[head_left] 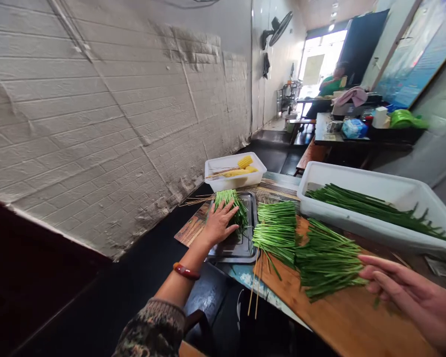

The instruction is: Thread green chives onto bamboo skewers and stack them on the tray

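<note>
My left hand (220,222) lies with spread fingers on a skewered bundle of garlic chives (226,197) on a metal tray (253,223). Thin wooden skewers (198,199) stick out to the left of that bundle. Beside the tray, more skewered garlic chives (277,228) rest on a wooden board (342,317), two skewer ends pointing toward me. A looser bunch of garlic chives (329,260) fans out to their right. At its stem ends, my right hand (403,290) has its thumb and fingers bent together; the fingertips meet the stems, and the palm side is partly hidden.
Behind the tray stands a white container (236,186) with skewered corn (244,161). A larger white bin (375,183) of long garlic chives (371,206) is at right. A wall (107,124) runs along the left. Farther back, a person (332,84) sits near a cluttered table (325,124).
</note>
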Demonstrator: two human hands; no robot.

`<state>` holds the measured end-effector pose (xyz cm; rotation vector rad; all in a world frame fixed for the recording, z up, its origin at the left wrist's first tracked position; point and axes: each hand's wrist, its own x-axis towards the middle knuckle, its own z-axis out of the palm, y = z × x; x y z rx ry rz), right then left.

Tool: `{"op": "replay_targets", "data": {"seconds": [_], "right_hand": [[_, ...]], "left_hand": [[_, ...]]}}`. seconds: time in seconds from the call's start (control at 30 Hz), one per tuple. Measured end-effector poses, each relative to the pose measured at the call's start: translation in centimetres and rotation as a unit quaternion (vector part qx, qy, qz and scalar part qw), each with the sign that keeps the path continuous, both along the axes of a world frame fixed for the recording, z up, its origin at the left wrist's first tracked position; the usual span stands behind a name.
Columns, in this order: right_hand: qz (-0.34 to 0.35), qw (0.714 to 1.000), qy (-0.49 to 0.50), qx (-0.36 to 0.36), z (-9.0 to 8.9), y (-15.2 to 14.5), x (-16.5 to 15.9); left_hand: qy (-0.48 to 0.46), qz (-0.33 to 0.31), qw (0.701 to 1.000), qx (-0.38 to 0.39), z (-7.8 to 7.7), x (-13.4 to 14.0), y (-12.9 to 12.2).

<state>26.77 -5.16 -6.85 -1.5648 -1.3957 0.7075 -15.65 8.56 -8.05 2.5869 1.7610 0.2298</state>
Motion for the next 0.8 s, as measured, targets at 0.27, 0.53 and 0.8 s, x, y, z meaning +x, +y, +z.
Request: {"op": "replay_targets", "data": {"seconds": [0.27,0.53,0.8], "right_hand": [[0.01,0.993,0.088,-0.079,1.1,-1.6,0.5],[0.035,0.994,0.079,-0.069,0.2,-3.4,0.6],[0.017,0.994,0.068,-0.088,-1.2,-5.9,2.3]], "left_hand": [[-0.092,-0.018,0.994,0.053,-0.1,0.0,-4.4],[-0.27,0.003,0.96,0.075,1.0,3.2,-5.7],[-0.183,0.028,0.982,0.019,-0.3,7.4,-5.0]]}}
